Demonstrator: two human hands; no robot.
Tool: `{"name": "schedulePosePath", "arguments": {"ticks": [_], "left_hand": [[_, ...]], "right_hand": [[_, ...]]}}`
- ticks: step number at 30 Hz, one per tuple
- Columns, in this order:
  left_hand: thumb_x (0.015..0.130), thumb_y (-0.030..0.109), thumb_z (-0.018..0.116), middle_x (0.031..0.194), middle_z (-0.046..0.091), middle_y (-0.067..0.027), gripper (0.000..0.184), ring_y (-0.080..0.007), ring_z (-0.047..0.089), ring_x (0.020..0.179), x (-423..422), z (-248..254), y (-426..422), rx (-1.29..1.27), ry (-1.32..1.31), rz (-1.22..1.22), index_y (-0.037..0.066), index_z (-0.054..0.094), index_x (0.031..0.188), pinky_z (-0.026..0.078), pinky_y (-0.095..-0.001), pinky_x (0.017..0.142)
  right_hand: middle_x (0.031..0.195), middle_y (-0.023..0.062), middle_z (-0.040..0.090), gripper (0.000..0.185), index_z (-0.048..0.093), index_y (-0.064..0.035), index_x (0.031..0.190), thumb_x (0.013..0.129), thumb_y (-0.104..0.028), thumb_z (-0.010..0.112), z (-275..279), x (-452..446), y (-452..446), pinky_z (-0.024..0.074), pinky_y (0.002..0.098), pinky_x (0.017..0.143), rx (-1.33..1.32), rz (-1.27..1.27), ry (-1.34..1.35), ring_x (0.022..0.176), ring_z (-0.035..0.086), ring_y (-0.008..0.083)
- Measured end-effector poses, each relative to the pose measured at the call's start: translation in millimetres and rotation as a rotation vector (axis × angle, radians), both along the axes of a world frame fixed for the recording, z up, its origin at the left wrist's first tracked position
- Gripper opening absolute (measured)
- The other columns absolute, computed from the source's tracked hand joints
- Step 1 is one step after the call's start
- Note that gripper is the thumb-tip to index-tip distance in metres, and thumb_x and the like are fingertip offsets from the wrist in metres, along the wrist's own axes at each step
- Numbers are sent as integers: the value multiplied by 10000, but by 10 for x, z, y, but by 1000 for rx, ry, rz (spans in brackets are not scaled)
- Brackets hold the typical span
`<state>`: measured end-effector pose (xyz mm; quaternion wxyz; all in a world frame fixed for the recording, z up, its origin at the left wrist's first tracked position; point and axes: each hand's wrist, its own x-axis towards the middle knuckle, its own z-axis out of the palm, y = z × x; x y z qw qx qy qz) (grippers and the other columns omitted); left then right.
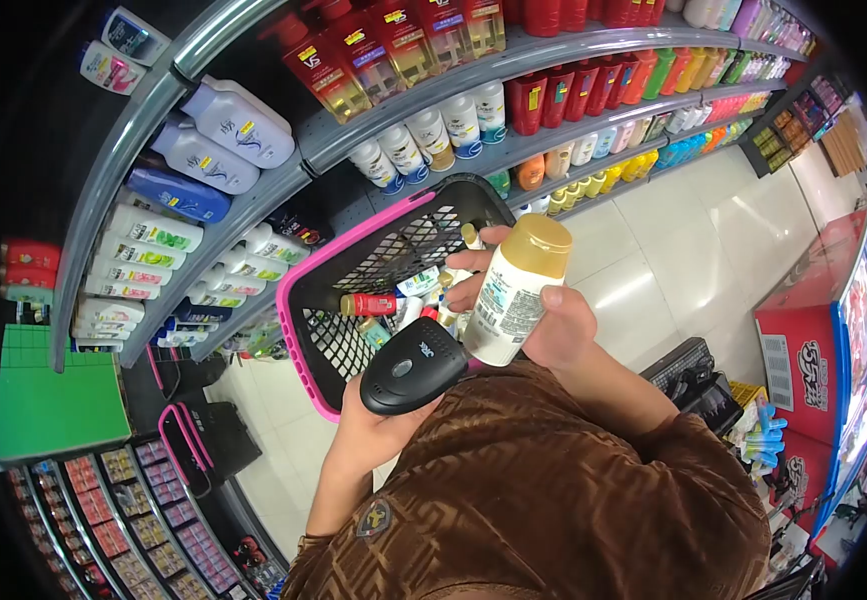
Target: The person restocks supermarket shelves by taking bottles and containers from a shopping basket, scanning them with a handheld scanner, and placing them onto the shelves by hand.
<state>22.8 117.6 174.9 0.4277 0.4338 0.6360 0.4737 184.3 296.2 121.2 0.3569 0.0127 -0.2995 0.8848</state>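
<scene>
A black handheld scanner (pixel 413 367) is gripped in my left hand (pixel 378 425), its head close to the bottle's lower end. My right hand (pixel 560 330) holds a white bottle with a gold cap (pixel 509 295), tilted, its printed back label and barcode facing up. Behind both hands is a black basket with a pink rim (pixel 286 310). Inside it lie several items, among them a red bottle (pixel 368 305) and a white and blue box (pixel 417 281). My left fingers are partly hidden beneath the scanner.
Curved shelves (pixel 353 120) with rows of bottles run along the left and top. A second black and pink basket (pixel 215 440) stands at the lower left. At the right are a red and blue display case (pixel 803 365) and a black keyboard (pixel 680 368). Tiled floor (pixel 618 270) lies between.
</scene>
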Motion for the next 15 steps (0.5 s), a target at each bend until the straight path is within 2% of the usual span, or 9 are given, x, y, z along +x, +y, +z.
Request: {"name": "schedulePosePath", "arguments": {"ticks": [3, 5, 10, 15], "left_hand": [[853, -3, 771, 1034, 736, -65, 291, -104, 662, 914, 57, 61, 27, -1, -12, 10, -17, 684, 1130, 527, -275, 828], [854, -1, 771, 1039, 737, -67, 285, -106, 664, 919, 106, 92, 86, -7, -19, 12, -16, 687, 1127, 527, -276, 830], [855, 5, 775, 1039, 739, -67, 288, -116, 671, 920, 244, 91, 229, 39, 96, -34, -9, 690, 1129, 529, -281, 834], [842, 12, 787, 1000, 736, -59, 286, -114, 661, 874, 437, -58, 324, 55, 14, 172, -12, 689, 1109, 531, -284, 806]], "right_hand": [[1409, 301, 490, 851, 324, -7, 1488, 838, -436, 668, 18, 40, 12, 506, 471, 995, 6, -13, 4, 1152, 641, 361], [1406, 314, 499, 875, 300, -6, 1511, 825, -448, 614, 9, 88, 50, 505, 532, 991, 16, -38, -44, 1131, 641, 416], [1397, 317, 506, 868, 296, -5, 1513, 831, -445, 605, -22, 195, 230, 508, 535, 984, 12, -9, -20, 1122, 643, 422], [1385, 311, 522, 860, 311, -14, 1511, 834, -470, 582, -31, 224, 464, 511, 545, 970, -22, 71, -34, 1103, 647, 432]]}}
